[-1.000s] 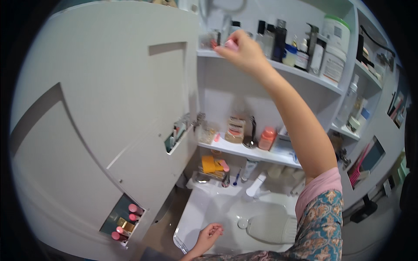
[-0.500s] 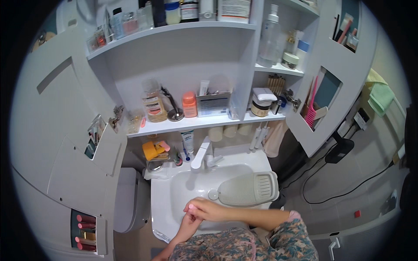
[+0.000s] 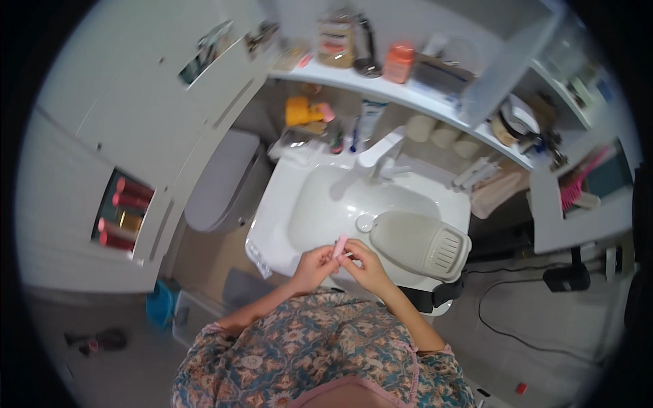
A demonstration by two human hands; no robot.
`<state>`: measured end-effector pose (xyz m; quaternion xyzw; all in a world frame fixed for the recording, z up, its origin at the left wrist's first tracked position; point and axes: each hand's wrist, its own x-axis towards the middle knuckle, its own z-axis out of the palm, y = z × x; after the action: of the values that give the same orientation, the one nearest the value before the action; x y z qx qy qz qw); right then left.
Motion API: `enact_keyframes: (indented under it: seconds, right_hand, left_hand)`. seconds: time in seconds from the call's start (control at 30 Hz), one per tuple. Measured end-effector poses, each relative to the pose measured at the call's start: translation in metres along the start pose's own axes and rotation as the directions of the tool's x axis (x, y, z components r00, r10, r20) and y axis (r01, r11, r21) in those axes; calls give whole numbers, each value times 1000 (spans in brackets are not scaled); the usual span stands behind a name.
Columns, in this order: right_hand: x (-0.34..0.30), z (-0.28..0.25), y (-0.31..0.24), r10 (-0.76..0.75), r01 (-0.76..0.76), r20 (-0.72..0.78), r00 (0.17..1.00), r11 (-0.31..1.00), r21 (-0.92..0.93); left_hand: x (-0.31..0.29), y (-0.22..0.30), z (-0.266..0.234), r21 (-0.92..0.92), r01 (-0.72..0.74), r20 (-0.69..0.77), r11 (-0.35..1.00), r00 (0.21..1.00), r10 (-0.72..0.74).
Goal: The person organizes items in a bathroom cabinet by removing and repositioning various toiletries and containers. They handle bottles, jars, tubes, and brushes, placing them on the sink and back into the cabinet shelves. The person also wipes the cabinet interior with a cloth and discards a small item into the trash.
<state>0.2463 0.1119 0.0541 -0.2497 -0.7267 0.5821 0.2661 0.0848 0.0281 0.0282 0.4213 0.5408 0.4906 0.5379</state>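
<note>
Pinching a slim, tilted, pale-pink tube [image 3: 339,246] between curled left hand [image 3: 314,267] and right hand [image 3: 365,265]; facing an amber bottle [image 3: 336,58] with blurred printed label [image 3: 334,39].

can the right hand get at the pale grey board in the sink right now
Probably yes: the right hand is close to the pale grey board, and nothing visible stands between them. Its fingers are on the small pink stick, though, so it would likely need to let go first.
</note>
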Motion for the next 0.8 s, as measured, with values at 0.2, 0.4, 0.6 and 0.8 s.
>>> enact_keyframes:
  seconds: [0.2, 0.4, 0.6, 0.8]
  right_hand:
    - [1, 23, 16, 162, -162, 55, 985, 987, 0]
    - [21, 39, 23, 152, -151, 131, 980, 988, -13]
    - [43, 70, 27, 124, -129, 175, 977, 992, 16]
    - [56, 101, 72, 169, -179, 211, 963, 983, 32]
  left_hand:
    - [-21, -7, -42, -86, -7, -307, 996, 952, -20]
    - [-36, -15, -80, -64, 47, -451, 997, 890, -71]
    - [-48, -41, -73, 69, 132, -431, 989, 898, -90]
    - [-62, -54, -64, 286, 134, -465, 949, 885, 15]
